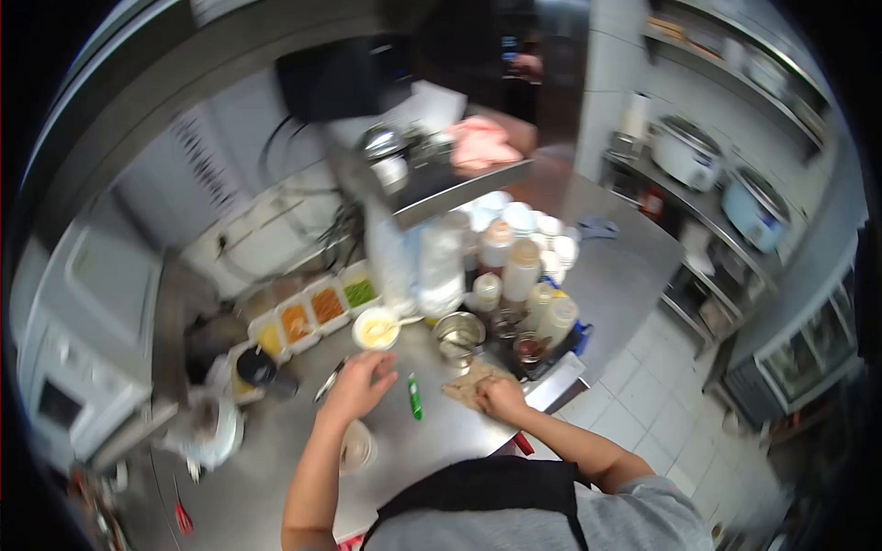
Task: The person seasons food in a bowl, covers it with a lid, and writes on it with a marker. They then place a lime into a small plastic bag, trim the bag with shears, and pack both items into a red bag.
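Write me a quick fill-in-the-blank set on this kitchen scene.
The right hand is on a brown ____.
Just beyond the left hand stands a white ____.
The slim item lying between the hands is mostly ____ in colour.
The apron is ____.

Missing words: cloth; bowl; green; black.

A white rice cooker (684, 156) and a pale blue rice cooker (755, 209) stood side by side on a metal rack (703, 209), below a wall shelf (735, 84). A glass-fronted cabinet (788, 332) stood on the tiled floor (616, 367). A pink cloth (482, 142) lay on a raised ledge (469, 193), with white cups (519, 218) and squeeze bottles (522, 271) clustered below. A row of tubs (338, 323) held green, orange and yellow food. Far left stood a white appliance (101, 303); a red-handled tool (184, 522), too blurred to identify, lay near the bottom left.
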The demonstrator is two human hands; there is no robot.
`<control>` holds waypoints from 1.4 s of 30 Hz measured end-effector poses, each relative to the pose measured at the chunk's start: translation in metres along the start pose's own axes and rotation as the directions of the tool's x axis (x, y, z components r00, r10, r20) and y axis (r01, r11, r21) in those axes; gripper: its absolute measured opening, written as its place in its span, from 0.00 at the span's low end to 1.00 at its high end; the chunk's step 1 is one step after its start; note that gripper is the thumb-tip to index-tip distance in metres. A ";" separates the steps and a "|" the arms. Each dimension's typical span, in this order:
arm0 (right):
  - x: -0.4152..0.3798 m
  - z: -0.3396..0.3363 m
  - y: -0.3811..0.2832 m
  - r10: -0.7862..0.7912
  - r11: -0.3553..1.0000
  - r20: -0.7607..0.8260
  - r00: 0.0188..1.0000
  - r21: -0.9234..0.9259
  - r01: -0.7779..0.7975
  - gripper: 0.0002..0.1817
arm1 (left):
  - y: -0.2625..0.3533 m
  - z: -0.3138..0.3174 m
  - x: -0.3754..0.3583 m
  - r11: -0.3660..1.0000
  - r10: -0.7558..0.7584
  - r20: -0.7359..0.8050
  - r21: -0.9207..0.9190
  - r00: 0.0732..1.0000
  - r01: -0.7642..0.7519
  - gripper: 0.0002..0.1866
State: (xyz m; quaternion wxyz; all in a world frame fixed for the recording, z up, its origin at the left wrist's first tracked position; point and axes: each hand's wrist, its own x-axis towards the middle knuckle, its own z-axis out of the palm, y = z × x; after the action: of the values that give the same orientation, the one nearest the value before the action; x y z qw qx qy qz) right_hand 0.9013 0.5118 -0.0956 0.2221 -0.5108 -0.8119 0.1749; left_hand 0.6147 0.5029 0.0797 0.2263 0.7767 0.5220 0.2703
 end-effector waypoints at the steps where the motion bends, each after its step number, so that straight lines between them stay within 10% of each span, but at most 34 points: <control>1: -0.002 0.003 0.001 0.032 0.999 -0.001 0.999 0.002 -0.032 0.08 | 0.011 0.003 0.005 0.998 0.066 -0.005 0.017 0.998 -0.066 0.15; 13: -0.118 -0.089 0.029 -0.031 0.911 0.092 0.995 0.413 -0.010 0.12 | 0.129 0.120 0.044 0.917 0.344 0.283 -0.308 0.895 -0.255 0.14; 23: -0.289 -0.233 0.233 0.351 0.907 -0.204 0.914 0.317 -0.278 0.08 | 0.256 0.358 0.077 0.848 0.404 0.574 -0.527 0.712 -0.055 0.16; 27: -0.341 -0.286 0.279 0.629 0.748 -0.172 0.758 0.402 -0.529 0.06 | 0.330 0.408 0.123 0.829 0.535 0.594 -0.508 0.600 -0.235 0.16; 42: -0.268 -0.331 0.490 0.416 0.861 0.110 0.902 0.270 -0.430 0.09 | 0.334 0.499 0.360 0.916 0.274 0.358 -0.381 0.892 -0.128 0.15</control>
State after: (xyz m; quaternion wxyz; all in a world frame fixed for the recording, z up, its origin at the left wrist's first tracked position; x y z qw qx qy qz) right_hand 1.5499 0.4921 -0.1170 0.2305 -0.6344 -0.6509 0.3475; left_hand 1.2837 0.6864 -0.0175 0.4330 0.8138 0.3231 0.2139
